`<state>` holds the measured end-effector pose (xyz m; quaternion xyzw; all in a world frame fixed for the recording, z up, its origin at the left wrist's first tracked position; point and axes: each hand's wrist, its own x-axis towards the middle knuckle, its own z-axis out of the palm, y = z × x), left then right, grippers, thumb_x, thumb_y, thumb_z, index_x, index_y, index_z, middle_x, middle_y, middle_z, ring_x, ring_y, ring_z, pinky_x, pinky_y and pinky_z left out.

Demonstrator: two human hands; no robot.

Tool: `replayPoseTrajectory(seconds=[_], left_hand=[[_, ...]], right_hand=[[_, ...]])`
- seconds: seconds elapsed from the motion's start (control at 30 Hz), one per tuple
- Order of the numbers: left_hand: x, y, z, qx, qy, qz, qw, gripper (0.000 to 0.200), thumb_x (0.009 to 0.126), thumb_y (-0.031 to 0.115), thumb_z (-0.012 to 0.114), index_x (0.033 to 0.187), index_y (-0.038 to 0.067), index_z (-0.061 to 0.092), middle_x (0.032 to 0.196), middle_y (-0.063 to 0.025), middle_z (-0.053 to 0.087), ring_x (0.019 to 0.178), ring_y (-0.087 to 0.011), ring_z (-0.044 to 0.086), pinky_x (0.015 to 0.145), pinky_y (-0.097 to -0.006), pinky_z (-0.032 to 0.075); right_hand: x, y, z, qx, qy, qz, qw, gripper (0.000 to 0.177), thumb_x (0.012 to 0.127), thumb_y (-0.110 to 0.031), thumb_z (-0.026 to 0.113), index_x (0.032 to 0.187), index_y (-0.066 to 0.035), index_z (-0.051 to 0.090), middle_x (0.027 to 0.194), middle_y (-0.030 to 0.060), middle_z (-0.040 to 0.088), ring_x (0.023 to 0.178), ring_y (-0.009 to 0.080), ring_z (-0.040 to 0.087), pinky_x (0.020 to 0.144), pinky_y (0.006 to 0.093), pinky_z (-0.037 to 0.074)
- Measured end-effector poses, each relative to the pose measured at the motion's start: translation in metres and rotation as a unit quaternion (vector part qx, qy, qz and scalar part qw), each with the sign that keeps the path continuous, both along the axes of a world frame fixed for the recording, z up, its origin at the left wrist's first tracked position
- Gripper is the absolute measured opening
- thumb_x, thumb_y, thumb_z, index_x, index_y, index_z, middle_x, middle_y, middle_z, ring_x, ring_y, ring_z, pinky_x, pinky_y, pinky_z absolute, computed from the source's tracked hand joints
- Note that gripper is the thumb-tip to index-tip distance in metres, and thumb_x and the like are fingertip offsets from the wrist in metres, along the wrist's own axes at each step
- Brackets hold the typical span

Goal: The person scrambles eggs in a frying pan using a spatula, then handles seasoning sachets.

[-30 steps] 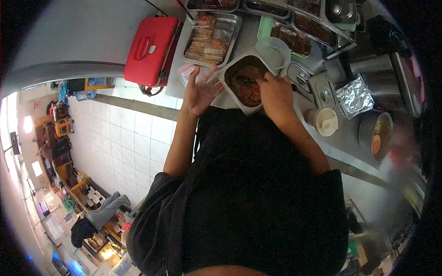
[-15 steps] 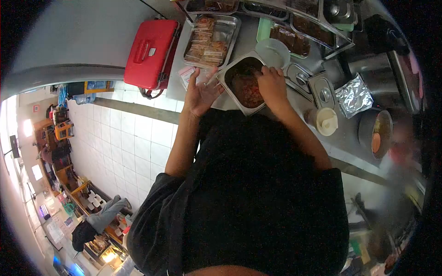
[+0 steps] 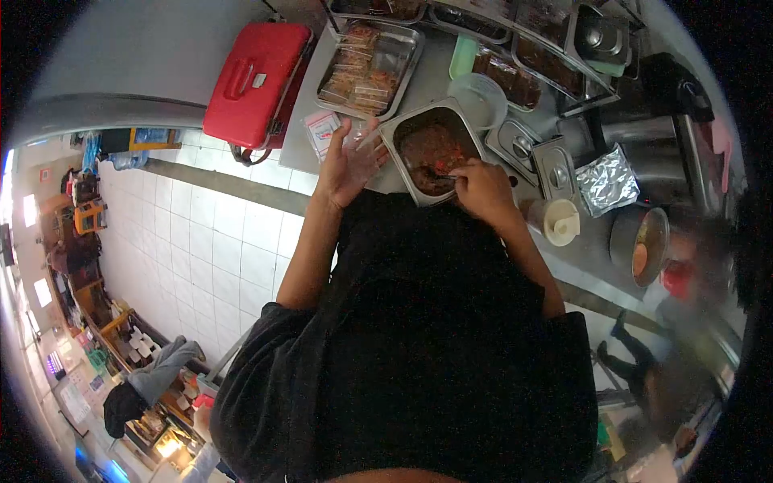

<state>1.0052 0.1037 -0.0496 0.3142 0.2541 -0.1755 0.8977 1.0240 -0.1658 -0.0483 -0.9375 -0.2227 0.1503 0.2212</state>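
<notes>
We note R hand (image 3: 481,187) clamped on dark utensil (image 3: 435,174) in rectangular steel pan (image 3: 398,161) of glossy red-brown sauce (image 3: 435,145); L hand (image 3: 346,165) fingers spread. Steel counter (image 3: 435,72), white tiled floor (image 3: 225,241).

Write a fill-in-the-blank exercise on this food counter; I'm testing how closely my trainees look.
1. The right hand holds a utensil in the metal pan, while the ____ one is raised beside it.
2. The case at the counter's edge is coloured ____.
3. The crumpled sheet near the cream bottle is ____.
Missing words: left; red; foil.
</notes>
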Motion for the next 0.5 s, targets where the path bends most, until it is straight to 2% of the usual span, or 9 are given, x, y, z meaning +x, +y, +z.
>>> replayPoseTrajectory(seconds=[0.03, 0.1, 0.13, 0.2, 0.23, 0.27, 0.33, 0.37, 0.5], left_hand=[[-0.002, 0.002, -0.004, 0.000, -0.002, 0.003, 1.000, 0.069, 0.091, 0.062, 0.048, 0.136, 0.009, 0.051, 0.137, -0.0172, 0.045, 0.128, -0.0303, 0.042, 0.113, -0.0416, 0.028], [-0.003, 0.006, -0.013, 0.206, -0.022, 0.005, 0.978, 0.063, 0.092, 0.057, 0.051, 0.131, 0.008, 0.057, 0.127, -0.0130, 0.055, 0.120, -0.0236, 0.048, 0.108, -0.0369, 0.032], [-0.005, 0.008, -0.013, 0.205, -0.026, 0.008, 0.978, 0.063, 0.092, 0.057, 0.051, 0.131, 0.008, 0.057, 0.127, -0.0130, 0.055, 0.120, -0.0236, 0.048, 0.108, -0.0369, 0.032], [-0.008, 0.008, -0.011, 0.440, -0.044, 0.061, 0.895, 0.051, 0.090, 0.044, 0.064, 0.121, 0.003, 0.063, 0.117, -0.0069, 0.065, 0.107, -0.0180, 0.055, 0.094, -0.0268, 0.038], [-0.006, 0.009, -0.016, 0.475, -0.102, 0.112, 0.867, 0.040, 0.087, 0.037, 0.069, 0.111, 0.005, 0.069, 0.106, -0.0034, 0.067, 0.091, -0.0133, 0.054, 0.084, -0.0255, 0.039], [-0.006, 0.012, -0.020, 0.473, -0.107, 0.118, 0.867, 0.040, 0.087, 0.037, 0.069, 0.111, 0.005, 0.069, 0.106, -0.0034, 0.067, 0.091, -0.0133, 0.054, 0.084, -0.0255, 0.039], [-0.012, 0.013, -0.014, 0.569, -0.092, 0.126, 0.807, 0.038, 0.085, 0.038, 0.070, 0.109, 0.008, 0.071, 0.097, -0.0013, 0.067, 0.080, -0.0094, 0.049, 0.073, -0.0258, 0.040], [-0.015, 0.012, -0.011, 0.567, -0.095, 0.132, 0.808, 0.038, 0.085, 0.038, 0.070, 0.109, 0.008, 0.071, 0.097, -0.0013, 0.067, 0.080, -0.0094, 0.049, 0.073, -0.0258, 0.040], [-0.016, 0.007, -0.003, 0.551, -0.149, 0.110, 0.813, 0.045, 0.081, 0.029, 0.078, 0.116, 0.004, 0.067, 0.091, -0.0009, 0.066, 0.055, -0.0031, 0.043, 0.049, -0.0184, 0.033]], right_hand=[[0.000, -0.004, -0.001, 0.000, -0.002, 0.003, 1.000, 0.021, 0.083, -0.014, 0.057, 0.095, -0.011, 0.074, 0.086, 0.0125, 0.066, 0.084, 0.0313, 0.065, 0.077, 0.0443, 0.049], [-0.001, -0.011, -0.004, 0.057, 0.019, -0.051, 0.997, 0.018, 0.083, -0.017, 0.063, 0.096, -0.006, 0.071, 0.090, 0.0150, 0.069, 0.084, 0.0311, 0.067, 0.075, 0.0414, 0.052], [-0.002, -0.015, -0.005, 0.057, 0.014, -0.049, 0.997, 0.018, 0.083, -0.017, 0.063, 0.096, -0.006, 0.071, 0.090, 0.0150, 0.069, 0.084, 0.0311, 0.067, 0.075, 0.0414, 0.052], [-0.005, -0.024, -0.004, 0.152, 0.078, -0.101, 0.980, 0.017, 0.087, -0.017, 0.063, 0.095, -0.005, 0.071, 0.093, 0.0154, 0.070, 0.081, 0.0316, 0.067, 0.077, 0.0404, 0.051], [-0.010, -0.027, -0.005, 0.189, 0.045, -0.110, 0.975, 0.019, 0.089, -0.020, 0.062, 0.096, -0.004, 0.070, 0.094, 0.0157, 0.070, 0.079, 0.0307, 0.068, 0.075, 0.0382, 0.052], [-0.015, -0.031, -0.006, 0.187, 0.038, -0.107, 0.976, 0.019, 0.089, -0.020, 0.062, 0.096, -0.004, 0.070, 0.094, 0.0157, 0.070, 0.079, 0.0307, 0.068, 0.075, 0.0382, 0.052], [-0.023, -0.039, -0.007, 0.227, 0.105, -0.147, 0.957, 0.023, 0.091, -0.023, 0.062, 0.097, -0.002, 0.070, 0.095, 0.0155, 0.071, 0.076, 0.0302, 0.067, 0.073, 0.0377, 0.052], [-0.025, -0.042, -0.007, 0.197, 0.110, -0.151, 0.962, 0.027, 0.091, -0.028, 0.064, 0.095, -0.001, 0.069, 0.090, 0.0163, 0.070, 0.075, 0.0296, 0.067, 0.070, 0.0377, 0.051], [-0.035, -0.053, -0.003, 0.091, 0.078, -0.138, 0.983, 0.029, 0.092, -0.031, 0.061, 0.090, -0.002, 0.068, 0.081, 0.0183, 0.068, 0.076, 0.0346, 0.066, 0.073, 0.0415, 0.050]])
